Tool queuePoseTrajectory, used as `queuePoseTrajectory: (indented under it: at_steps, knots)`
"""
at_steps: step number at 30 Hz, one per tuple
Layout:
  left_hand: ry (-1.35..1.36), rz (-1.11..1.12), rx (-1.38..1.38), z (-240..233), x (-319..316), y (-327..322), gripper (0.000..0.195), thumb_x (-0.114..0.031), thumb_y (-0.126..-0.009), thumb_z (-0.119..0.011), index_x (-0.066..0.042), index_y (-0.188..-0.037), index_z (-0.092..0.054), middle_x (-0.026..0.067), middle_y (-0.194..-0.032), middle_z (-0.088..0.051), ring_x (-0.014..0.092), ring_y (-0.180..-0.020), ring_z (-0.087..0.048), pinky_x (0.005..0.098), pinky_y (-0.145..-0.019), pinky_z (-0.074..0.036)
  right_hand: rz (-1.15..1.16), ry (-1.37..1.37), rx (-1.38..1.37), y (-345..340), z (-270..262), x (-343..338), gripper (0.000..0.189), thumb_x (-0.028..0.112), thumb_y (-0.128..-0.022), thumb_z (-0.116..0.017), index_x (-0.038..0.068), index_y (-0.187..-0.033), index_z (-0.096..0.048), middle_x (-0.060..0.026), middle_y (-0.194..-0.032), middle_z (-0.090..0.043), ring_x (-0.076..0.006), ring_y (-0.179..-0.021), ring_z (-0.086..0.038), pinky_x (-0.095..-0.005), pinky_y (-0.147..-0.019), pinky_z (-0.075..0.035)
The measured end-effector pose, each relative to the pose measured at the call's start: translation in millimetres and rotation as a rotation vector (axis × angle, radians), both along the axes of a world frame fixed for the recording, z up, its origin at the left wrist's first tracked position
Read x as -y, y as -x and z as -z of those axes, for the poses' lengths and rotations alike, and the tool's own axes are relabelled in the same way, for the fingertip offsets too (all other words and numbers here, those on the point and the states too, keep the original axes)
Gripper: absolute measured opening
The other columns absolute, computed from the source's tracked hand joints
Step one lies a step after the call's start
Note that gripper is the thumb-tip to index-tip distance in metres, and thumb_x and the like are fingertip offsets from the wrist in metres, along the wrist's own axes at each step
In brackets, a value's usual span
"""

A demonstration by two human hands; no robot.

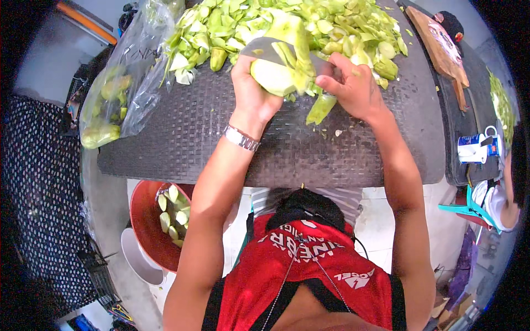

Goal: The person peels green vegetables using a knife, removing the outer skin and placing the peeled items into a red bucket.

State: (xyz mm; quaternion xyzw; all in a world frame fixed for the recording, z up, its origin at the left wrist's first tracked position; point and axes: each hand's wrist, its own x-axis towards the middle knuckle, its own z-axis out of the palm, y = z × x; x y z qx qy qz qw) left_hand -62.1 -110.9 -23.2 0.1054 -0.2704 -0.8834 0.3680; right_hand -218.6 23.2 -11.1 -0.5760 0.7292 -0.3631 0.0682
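Observation:
My left hand [256, 94] holds a large pale green peeled fruit [271, 78] above the near half of a dark woven-pattern table [198, 140]. A broad-bladed knife [265, 49] is gripped in my right hand [359, 89], its wide grey blade lying across the fruit. Green peel [304, 68] hangs at the blade, partly blurred. Just under the right hand, a loose piece of peel [322, 108] rests on the tabletop. Beyond both hands spreads a big heap of green peelings [352, 29].
At left, a clear plastic bag [145, 78] contains green fruit. Below the table edge stands a red bucket [143, 215] with peeled pieces in liquid, beside a white container [138, 258]. To the right are a wooden board [439, 45], a mug [472, 149] and another person's arm [508, 182].

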Motion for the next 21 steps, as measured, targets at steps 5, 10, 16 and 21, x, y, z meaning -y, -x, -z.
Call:
queuePoseTrajectory:
  at_steps: [5,10,16,21]
  knots:
    - [0.006,0.023,-0.016,8,3,-2,0.053,-0.044,-0.095,-0.044,-0.006,-0.132,-0.053,0.0136,-0.13,-0.06,0.032,-0.118,-0.059,0.0499,-0.103,-0.046,0.001,0.039,-0.025,12,1,3,0.056,0.06,-0.086,-0.063,0.004,-0.091,-0.06,-0.0136,-0.067,-0.06,-0.0286,-0.063,-0.062,-0.0398,-0.061,-0.048]
    - [0.054,0.108,0.056,-9,-8,-3,0.067,-0.052,-0.088,-0.052,-0.007,-0.138,-0.048,0.0175,-0.132,-0.058,0.04,-0.117,-0.058,0.0615,-0.095,-0.048,0.112,0.002,0.054,21,5,-1,0.056,0.062,-0.087,-0.061,0.006,-0.097,-0.066,-0.0203,-0.075,-0.066,-0.0354,-0.073,-0.067,-0.0439,-0.067,-0.052]
    - [-0.021,0.197,-0.078,-8,-3,-4,0.066,-0.052,-0.09,-0.052,-0.007,-0.138,-0.049,0.017,-0.136,-0.056,0.039,-0.118,-0.058,0.0592,-0.097,-0.047,0.334,-0.189,0.097,52,5,7,0.07,0.069,-0.09,-0.049,0.003,-0.103,-0.065,-0.0271,-0.088,-0.065,-0.041,-0.086,-0.066,-0.0494,-0.079,-0.05]
    - [-0.057,0.092,-0.05,-8,0,0,0.058,-0.046,-0.094,-0.05,-0.007,-0.138,-0.049,0.0146,-0.135,-0.057,0.036,-0.12,-0.057,0.0574,-0.101,-0.045,0.361,-0.114,0.148,42,8,4,0.074,0.071,-0.089,-0.051,0.0,-0.101,-0.065,-0.0269,-0.082,-0.066,-0.0403,-0.089,-0.067,-0.0458,-0.082,-0.051]
